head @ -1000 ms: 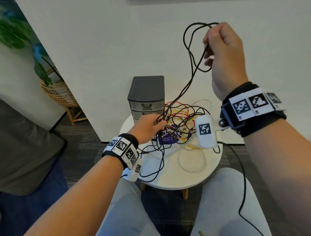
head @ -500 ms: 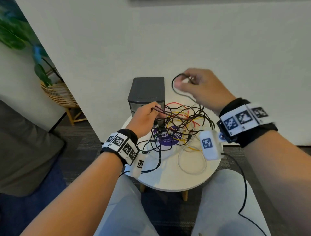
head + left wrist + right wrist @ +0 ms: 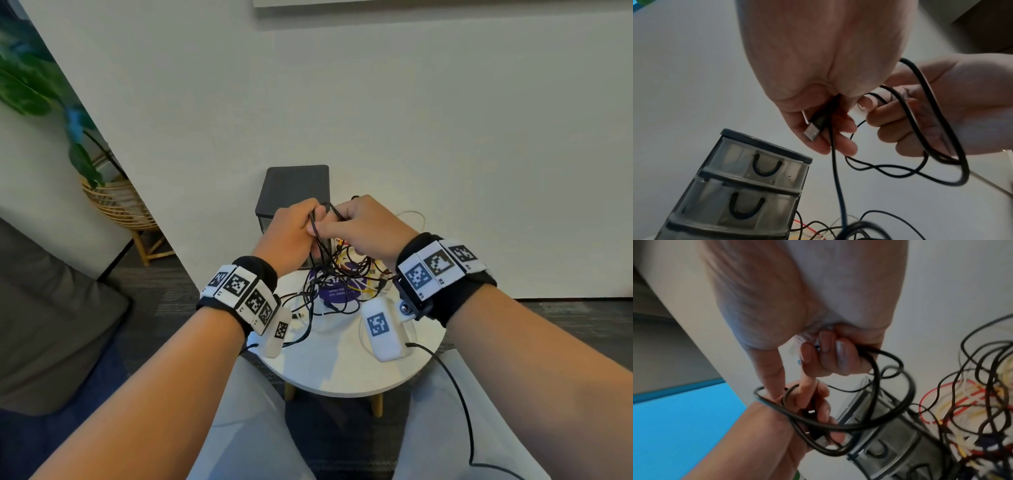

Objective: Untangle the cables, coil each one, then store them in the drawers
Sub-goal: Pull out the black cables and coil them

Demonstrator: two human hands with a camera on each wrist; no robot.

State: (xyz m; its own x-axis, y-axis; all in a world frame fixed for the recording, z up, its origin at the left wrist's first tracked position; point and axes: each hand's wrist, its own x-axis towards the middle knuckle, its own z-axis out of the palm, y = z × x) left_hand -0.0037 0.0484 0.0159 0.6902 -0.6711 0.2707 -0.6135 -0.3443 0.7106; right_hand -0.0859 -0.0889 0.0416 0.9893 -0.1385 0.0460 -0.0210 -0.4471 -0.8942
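Observation:
Both hands meet above the back of the round white table, just in front of the dark grey drawer unit. My left hand pinches the USB plug of a black cable and grips the strand beside it. My right hand has its fingers curled round several loops of the same black cable. From the hands the cable hangs down into a tangle of black, red, yellow and white cables. The drawers are closed.
A wall stands right behind the table. A plant in a wicker basket and a grey cushion are on the left. A purple label lies under the tangle. A thin black lead hangs from my right wrist device over my knee.
My right hand came down from high up with the black cable and gathered it into loops. My left hand rose from the tangle to meet it in front of the drawers.

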